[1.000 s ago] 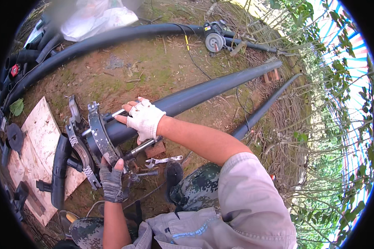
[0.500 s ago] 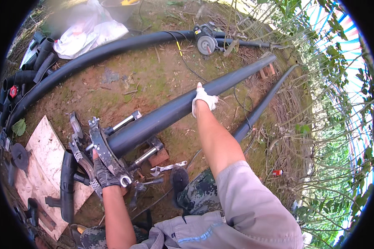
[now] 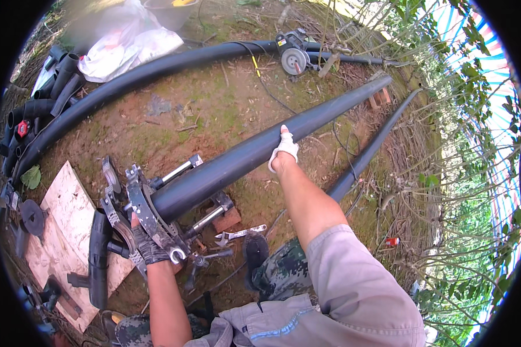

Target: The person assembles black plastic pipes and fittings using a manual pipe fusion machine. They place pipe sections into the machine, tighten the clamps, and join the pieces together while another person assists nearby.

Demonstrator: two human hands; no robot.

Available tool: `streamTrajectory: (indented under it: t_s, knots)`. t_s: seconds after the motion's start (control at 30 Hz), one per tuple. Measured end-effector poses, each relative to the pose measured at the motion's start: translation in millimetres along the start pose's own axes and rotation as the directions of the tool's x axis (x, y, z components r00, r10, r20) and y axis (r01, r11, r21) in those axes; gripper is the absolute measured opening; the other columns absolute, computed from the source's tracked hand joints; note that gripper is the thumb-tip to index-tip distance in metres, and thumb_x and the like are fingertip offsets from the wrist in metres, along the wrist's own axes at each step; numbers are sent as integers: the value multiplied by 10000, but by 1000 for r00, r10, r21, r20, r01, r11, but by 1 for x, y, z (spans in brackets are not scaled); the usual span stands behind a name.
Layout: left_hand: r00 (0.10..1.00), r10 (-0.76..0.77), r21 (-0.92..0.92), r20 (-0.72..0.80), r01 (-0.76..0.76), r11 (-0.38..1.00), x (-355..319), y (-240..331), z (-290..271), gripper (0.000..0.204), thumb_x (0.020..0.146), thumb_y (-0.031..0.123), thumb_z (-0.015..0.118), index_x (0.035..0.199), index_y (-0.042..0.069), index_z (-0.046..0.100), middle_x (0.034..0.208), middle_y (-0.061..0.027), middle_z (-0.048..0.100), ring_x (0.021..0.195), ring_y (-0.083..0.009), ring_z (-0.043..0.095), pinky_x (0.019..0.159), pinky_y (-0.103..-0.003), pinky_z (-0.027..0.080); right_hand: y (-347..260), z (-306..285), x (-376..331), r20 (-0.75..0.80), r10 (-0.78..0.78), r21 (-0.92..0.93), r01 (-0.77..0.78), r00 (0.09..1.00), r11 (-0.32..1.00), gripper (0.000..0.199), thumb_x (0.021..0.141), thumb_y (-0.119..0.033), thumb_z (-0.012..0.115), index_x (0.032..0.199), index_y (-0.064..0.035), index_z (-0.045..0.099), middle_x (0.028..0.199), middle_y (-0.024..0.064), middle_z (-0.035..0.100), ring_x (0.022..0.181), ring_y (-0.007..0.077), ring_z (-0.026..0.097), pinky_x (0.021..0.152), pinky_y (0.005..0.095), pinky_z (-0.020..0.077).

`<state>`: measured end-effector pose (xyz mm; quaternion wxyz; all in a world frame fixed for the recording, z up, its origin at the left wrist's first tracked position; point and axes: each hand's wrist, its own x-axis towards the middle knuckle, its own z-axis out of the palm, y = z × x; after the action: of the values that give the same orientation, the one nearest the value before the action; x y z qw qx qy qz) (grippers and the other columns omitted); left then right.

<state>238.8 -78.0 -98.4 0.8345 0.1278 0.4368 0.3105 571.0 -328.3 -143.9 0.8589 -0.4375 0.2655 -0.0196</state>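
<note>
Two gloved hands at work on one long black pipe [image 3: 255,153], which serves as the landmark: it lies on bare dirt ground [image 3: 214,110], running from the metal clamp frame [image 3: 150,217] at its near end up and away toward the far right. Right hand [image 3: 283,151], in a white glove, rests on top of the pipe about midway along its length, palm down and fingers laid along it (whether they curl around the far side cannot be told). Left hand [image 3: 150,246], in a dark grey glove, is closed on the lower part of the clamp frame at the pipe's near end, just beside a ring-shaped fitting. Hands are well apart, one at the pipe's end, one at its middle. Under the pipe's near end: a reddish brick [image 3: 228,220], touching the frame's rods as far as can be seen. Just right of the brick, on the ground: an open-ended wrench [image 3: 240,234]. Left of the pipe's near end: a plywood board [image 3: 69,231] carrying a black pipe elbow [image 3: 98,254]. Beyond the pipe, roughly parallel: a thicker curved black pipe [image 3: 139,72], with a small power cutter [image 3: 293,55] at its right end. Right of the landmark pipe: a thinner black pipe [image 3: 370,150] lying in dry grass.
</note>
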Motion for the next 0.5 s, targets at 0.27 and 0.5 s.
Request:
streamTrajectory:
  t_s: [0.27,0.5]
  knots:
    - [976,210,40,-63,-208,977,54,-8,-50,576,901,269,791,1334,26,500,1165,-136,635,966,-230,649,823,-370,564,1,-6,1,-20,123,-145,-125,992,981,600,848,-450,818,1290,-133,564,1252,68,639,1088,299,647,1006,525,536]
    - [961,178,57,-211,-170,984,14,-19,-31,975,810,210,894,1531,86,250,1255,-182,587,968,-265,653,828,-388,581,-3,-14,3,56,183,-306,-157,982,939,781,833,-594,781,1406,-131,522,1396,79,584,1252,296,562,1144,487,415]
